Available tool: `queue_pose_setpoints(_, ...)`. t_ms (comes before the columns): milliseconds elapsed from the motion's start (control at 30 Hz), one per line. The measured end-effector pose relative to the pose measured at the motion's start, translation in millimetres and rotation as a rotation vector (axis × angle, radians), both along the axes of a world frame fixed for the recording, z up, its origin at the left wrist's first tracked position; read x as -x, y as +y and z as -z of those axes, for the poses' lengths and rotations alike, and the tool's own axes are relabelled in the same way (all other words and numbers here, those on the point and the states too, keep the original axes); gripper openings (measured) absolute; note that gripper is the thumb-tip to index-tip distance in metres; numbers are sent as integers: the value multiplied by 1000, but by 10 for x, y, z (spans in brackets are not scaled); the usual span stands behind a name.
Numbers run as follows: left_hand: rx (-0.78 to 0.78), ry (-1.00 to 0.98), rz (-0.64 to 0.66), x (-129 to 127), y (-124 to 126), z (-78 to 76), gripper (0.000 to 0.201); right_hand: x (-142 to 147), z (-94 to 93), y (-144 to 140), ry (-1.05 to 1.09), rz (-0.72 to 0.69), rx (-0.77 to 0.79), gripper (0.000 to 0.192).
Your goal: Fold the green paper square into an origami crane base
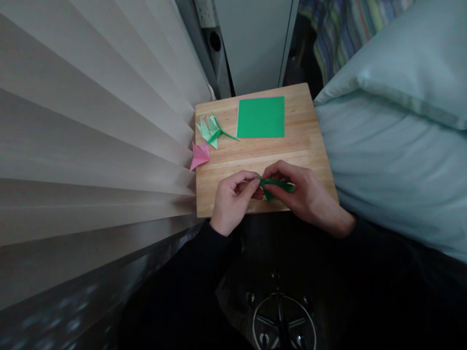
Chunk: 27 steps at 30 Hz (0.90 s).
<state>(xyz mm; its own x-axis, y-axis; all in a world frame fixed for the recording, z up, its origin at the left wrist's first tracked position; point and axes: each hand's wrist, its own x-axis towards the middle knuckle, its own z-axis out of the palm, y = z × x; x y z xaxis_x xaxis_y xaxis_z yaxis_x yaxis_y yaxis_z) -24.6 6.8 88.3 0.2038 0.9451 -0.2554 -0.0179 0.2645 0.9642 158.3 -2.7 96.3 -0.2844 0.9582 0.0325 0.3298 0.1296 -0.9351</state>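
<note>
Head view: I see both hands at the near edge of the small light-wood table (310, 146). My left hand (231, 199) and right hand (308, 197) meet over a narrow folded strip of dark green paper (279, 186), each grip pinched tight on it, fingertips at its left tip. I judge a crease is being pressed; the next move calls for steady, even pressure along the fold. At the far edge lies a flat green paper square (260, 117). Near the left edge sit a pale green folded paper flower with stem (211, 130) and a pink folded paper flower (200, 155).
</note>
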Motion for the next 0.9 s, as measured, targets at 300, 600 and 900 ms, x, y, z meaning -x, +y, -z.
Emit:
queue_pose_setpoints(300, 2, -11, -13, 7, 0, -1, 24, -3, 22, -5, 5, -29, 10, 11)
queue_pose_setpoints(600, -34, 10, 68, 37, -12, -44, 17, -9, -42, -1, 58, 37, 183, 9)
queue_pose_setpoints(900, -25, 71, 78, 49, 8, -38, 17, -12, -79, -10, -44, 32, 159, 12)
